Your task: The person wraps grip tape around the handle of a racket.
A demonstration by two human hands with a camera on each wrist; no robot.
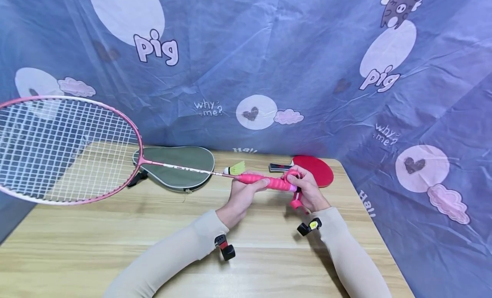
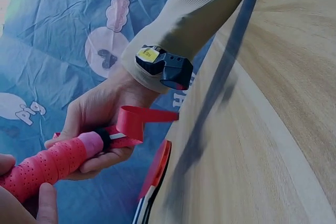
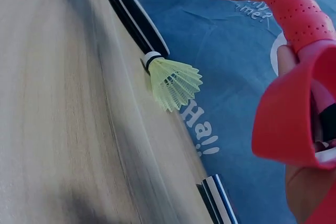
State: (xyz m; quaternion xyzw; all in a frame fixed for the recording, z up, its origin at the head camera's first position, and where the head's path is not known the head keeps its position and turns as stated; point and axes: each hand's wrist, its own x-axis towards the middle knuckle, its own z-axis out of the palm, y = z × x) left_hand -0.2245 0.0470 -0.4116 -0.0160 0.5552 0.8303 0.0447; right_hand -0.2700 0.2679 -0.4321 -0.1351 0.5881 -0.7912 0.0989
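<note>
A badminton racket (image 1: 142, 160) with a pink and white frame is held above the table, its head to the left. My left hand (image 1: 242, 200) grips the upper part of its handle, which is wrapped in perforated pink grip tape (image 2: 44, 166). At the butt end, my right hand (image 1: 310, 190) holds the loose tape against the handle, with fingers under the end. A loose pink tape loop (image 3: 283, 114) curls out beside that hand. Between wrapped tape and black butt, a smooth pale pink band (image 2: 92, 142) shows. The right palm is partly hidden by the tape.
On the wooden table (image 1: 184, 255), along the back, lie a green racket case (image 1: 180, 161), a yellow shuttlecock (image 1: 235, 167) and a red table tennis bat (image 1: 320, 172). A blue patterned cloth (image 1: 215, 67) hangs behind and to the right.
</note>
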